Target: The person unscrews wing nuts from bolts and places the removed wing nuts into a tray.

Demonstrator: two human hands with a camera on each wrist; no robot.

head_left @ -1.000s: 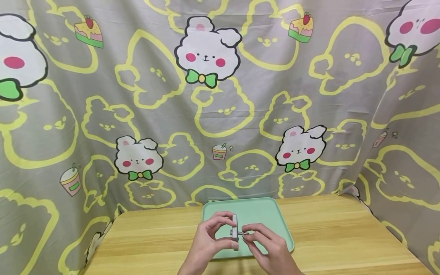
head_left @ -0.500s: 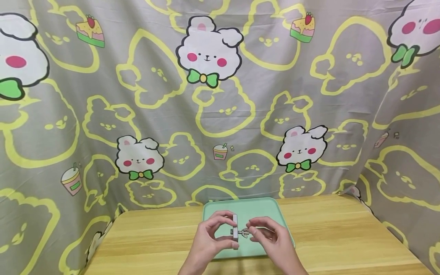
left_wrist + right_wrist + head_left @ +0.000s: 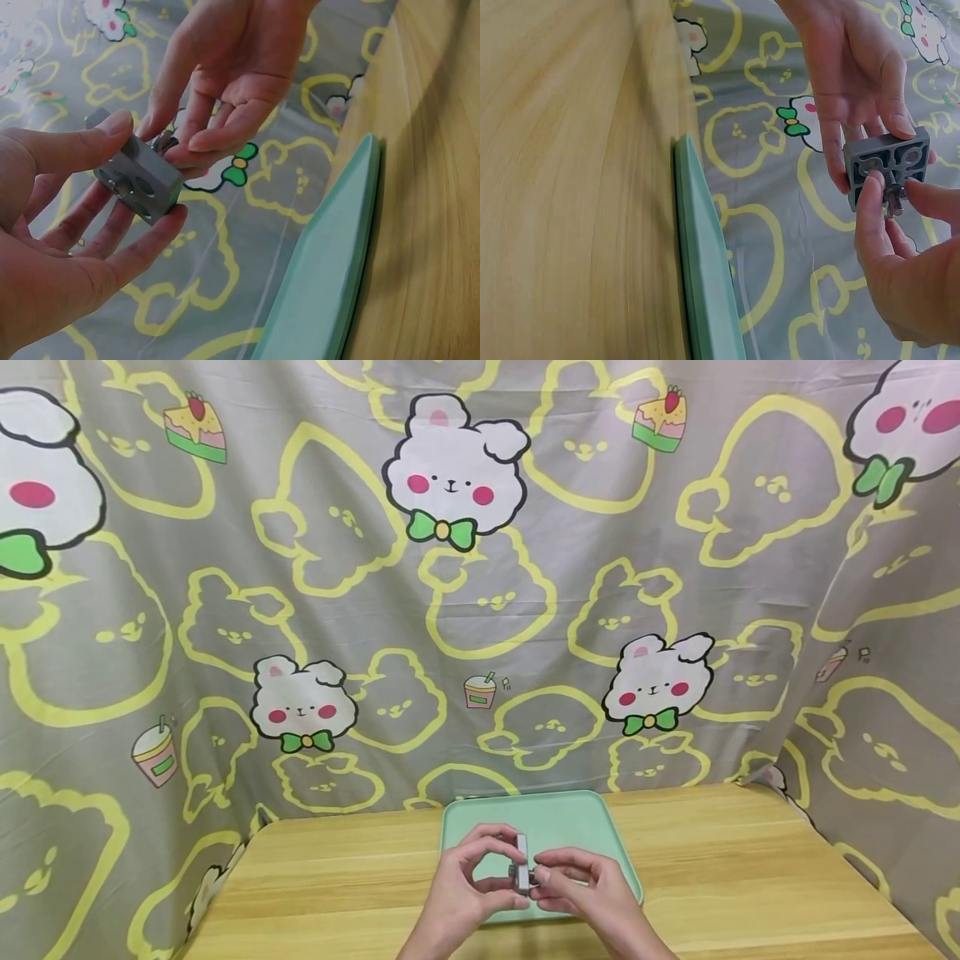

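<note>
My left hand (image 3: 467, 883) grips a small grey square block (image 3: 522, 845) on edge between its thumb and fingers, above the tray. Several round holes go through the block, as the right wrist view shows. A metal bolt passes through its middle; the bolt head (image 3: 120, 188) is on the side toward the left palm. On the other side a silver wing nut (image 3: 895, 198) sits on the bolt's shank. My right hand (image 3: 596, 887) pinches the wing nut between thumb and index finger, partly hiding it in the head view.
Beneath both hands a mint-green tray (image 3: 573, 814) with a low rim lies on the wooden table (image 3: 330, 877). A grey curtain (image 3: 480, 610) with yellow outlines and white cartoon animals hangs behind the table and along both sides.
The right fingers let go of the wing nut half a second ago, baring its wings, and have come back onto it. The block and left hand have shifted slightly right.
</note>
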